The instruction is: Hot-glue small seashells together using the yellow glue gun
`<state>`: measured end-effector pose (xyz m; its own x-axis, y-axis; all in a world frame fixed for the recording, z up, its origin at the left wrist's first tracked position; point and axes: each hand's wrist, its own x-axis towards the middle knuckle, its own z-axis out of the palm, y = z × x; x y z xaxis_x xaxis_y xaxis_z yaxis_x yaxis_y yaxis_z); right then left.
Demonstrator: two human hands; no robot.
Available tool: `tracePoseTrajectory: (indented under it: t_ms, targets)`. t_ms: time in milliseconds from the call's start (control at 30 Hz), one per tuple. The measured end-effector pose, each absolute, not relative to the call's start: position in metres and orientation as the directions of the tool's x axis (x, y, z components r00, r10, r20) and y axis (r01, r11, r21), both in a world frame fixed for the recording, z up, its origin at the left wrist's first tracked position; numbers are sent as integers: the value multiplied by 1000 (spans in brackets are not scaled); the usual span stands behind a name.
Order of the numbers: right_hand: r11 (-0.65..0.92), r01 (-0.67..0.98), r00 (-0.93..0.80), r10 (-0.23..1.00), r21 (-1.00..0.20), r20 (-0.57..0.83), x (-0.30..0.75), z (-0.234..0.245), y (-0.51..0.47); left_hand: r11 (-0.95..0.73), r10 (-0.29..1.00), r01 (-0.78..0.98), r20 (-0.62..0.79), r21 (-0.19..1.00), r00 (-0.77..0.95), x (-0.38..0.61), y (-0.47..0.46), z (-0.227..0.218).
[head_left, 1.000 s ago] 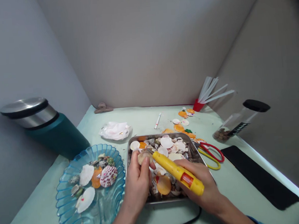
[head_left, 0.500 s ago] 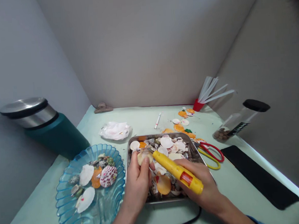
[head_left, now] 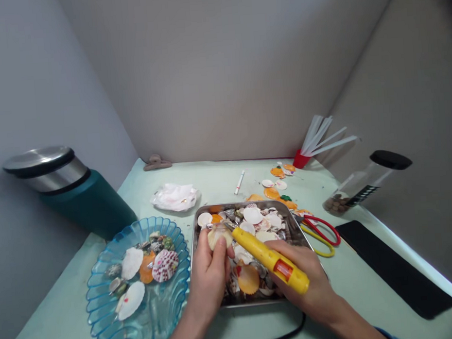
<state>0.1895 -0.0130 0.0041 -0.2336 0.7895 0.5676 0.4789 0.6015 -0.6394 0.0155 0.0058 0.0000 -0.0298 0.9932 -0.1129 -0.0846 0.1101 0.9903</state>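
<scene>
Pinched between the thumb and fingers of my left hand (head_left: 209, 266) is a pale cream seashell (head_left: 220, 236). My right hand (head_left: 308, 272) is wrapped round a yellow hot glue gun (head_left: 269, 257) with a red switch. The glue gun's metal tip is at the shell's upper right edge; whether it touches cannot be made out. Both hands are over a metal tray (head_left: 254, 305) heaped with shells, among them an orange scallop shell (head_left: 248, 279). A black cord (head_left: 282, 338) runs out below the tray.
A blue plastic dish (head_left: 99, 302) with shells is at left, before a teal bottle (head_left: 89, 200). Behind the tray lie crumpled white plastic (head_left: 176, 197) and a marker (head_left: 239, 182). Scissors (head_left: 323, 230), a black strip (head_left: 395, 266), a clear jar (head_left: 361, 188) and a red cup (head_left: 300, 159) of glue sticks are right.
The view has shifted very slightly. Both hands keep their holds, and the glue gun's tip stays close to the shell's edge.
</scene>
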Motion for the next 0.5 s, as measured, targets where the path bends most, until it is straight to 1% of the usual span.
tracePoseTrajectory:
  t_ms: [167, 500]
  targets:
    - [597, 504, -255, 793, -624, 553, 188, 6, -13, 92, 996, -133, -93, 987, -7, 15, 7, -1]
    - [617, 520, -254, 772, -591, 583, 188, 7, -12, 97, 995, -225, -101, 969, -7, 16, 8, 0]
